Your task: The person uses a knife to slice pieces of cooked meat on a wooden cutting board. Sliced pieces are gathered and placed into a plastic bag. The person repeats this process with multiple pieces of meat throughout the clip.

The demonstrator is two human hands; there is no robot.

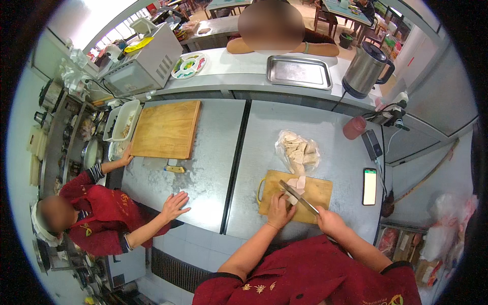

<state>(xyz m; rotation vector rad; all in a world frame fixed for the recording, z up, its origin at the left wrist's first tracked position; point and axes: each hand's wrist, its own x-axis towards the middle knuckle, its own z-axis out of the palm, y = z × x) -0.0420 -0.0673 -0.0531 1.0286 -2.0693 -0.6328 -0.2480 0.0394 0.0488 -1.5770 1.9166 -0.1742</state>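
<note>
My right hand [331, 221] grips the handle of a kitchen knife [298, 196], its blade slanting up and left across a small wooden cutting board [321, 192]. Under the blade and beyond it lie pale, flat food slices [297, 183]. With bent fingers, my left hand [280, 212] holds pale food against the board just left of the blade; the fingers partly hide that piece. Touching the board's far edge is an open clear plastic bag [315, 155] filled with more pale slices.
At left a co-worker's hand [176, 206] hovers near the steel table; the other touches a large wooden board [166, 129]. A small yellow-handled tool [175, 169] lies nearby. Right are a phone [369, 187], power bank [371, 145] and pink jar [354, 127]. A kettle [366, 70] and metal tray [299, 72] occupy the counter.
</note>
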